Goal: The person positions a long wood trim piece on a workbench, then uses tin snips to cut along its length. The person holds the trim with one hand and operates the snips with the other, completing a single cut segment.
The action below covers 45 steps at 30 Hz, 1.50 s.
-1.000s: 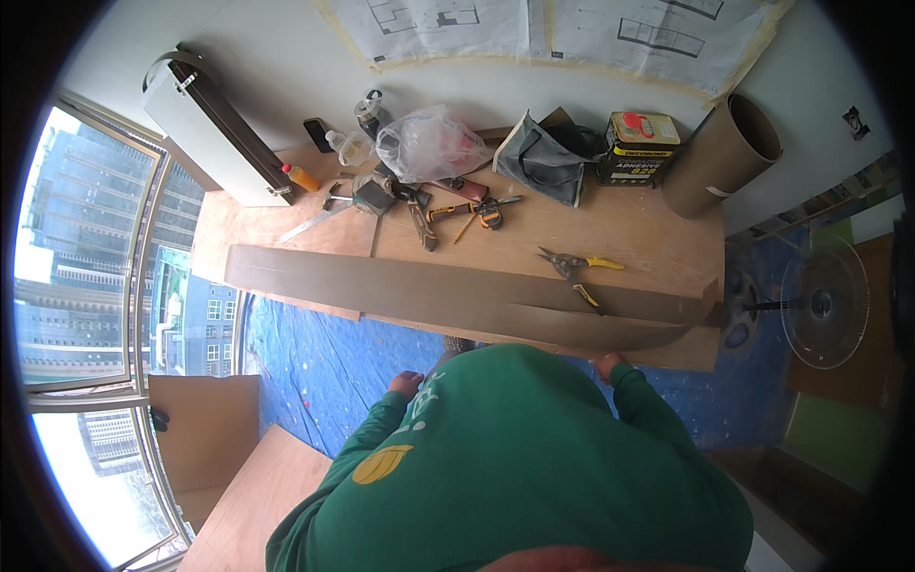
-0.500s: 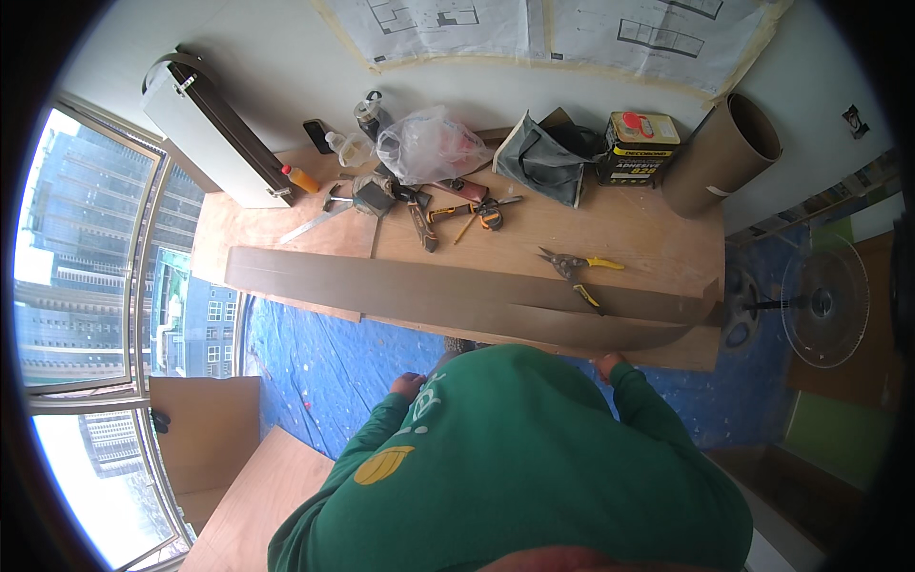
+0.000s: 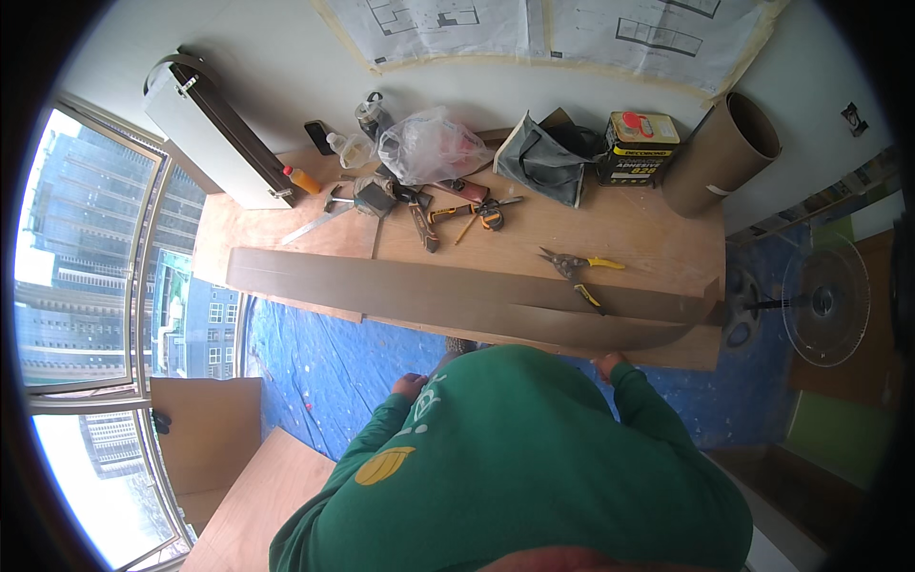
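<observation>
My left hand (image 3: 410,385) hangs low beside my body, over the blue floor sheet; its fingers are curled and nothing shows in them. Just off the table's near edge, my right hand (image 3: 607,367) is also curled, with no object visible in it. In front of me a long brown laminate strip (image 3: 381,291) lies along the table, its right end bent round in a loop over itself. Yellow-handled tin snips (image 3: 575,270) rest near the strip's right part, one handle overlapping it. Neither hand is seen touching strip or snips.
Behind the strip lie a hammer (image 3: 334,200), a tape measure (image 3: 490,217), a pencil (image 3: 466,229) and a clear plastic bag (image 3: 429,145). A grey cloth bag (image 3: 543,157), an adhesive can (image 3: 640,151) and a brown laminate roll (image 3: 717,162) stand by the wall. A fan (image 3: 824,301) is at right.
</observation>
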### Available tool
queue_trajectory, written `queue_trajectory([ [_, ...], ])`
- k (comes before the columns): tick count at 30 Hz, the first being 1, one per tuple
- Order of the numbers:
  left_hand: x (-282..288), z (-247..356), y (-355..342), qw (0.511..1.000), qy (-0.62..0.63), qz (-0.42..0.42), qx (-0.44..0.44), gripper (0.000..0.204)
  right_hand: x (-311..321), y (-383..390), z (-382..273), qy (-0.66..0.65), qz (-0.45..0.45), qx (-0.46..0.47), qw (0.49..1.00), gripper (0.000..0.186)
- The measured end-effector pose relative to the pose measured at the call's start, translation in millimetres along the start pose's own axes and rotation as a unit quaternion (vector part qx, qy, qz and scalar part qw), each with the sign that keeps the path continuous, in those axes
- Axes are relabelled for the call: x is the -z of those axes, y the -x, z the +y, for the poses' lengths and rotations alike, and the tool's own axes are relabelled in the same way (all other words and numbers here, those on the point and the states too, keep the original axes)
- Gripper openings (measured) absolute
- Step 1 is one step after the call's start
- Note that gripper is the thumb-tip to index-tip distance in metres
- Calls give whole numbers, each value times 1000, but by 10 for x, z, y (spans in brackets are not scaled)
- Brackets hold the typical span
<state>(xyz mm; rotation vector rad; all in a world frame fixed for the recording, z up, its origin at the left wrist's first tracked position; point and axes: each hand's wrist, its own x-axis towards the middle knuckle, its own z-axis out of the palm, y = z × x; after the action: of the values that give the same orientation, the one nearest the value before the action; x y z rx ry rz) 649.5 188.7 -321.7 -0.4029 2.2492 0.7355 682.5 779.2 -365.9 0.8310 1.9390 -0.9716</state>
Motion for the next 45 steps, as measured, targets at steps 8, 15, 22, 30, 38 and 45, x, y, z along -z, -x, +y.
queue_trajectory([
  [8,10,24,17,1000,-11,-6,-1,56,-27,-70,52,-24,-1,1,1000,39],
  [15,14,62,63,1000,10,2,13,56,-22,-98,65,1,2,14,1000,41],
  [22,17,69,51,1000,14,3,15,53,-16,-73,58,-9,5,0,1000,43],
  [30,55,55,9,1000,-12,0,-9,51,-33,-100,66,-10,1,3,1000,43],
  [38,83,55,8,999,-30,3,-18,51,-18,-105,66,12,-5,3,1000,40],
  [45,120,49,-5,999,-29,1,-20,51,-27,-123,65,14,-13,8,1000,40],
])
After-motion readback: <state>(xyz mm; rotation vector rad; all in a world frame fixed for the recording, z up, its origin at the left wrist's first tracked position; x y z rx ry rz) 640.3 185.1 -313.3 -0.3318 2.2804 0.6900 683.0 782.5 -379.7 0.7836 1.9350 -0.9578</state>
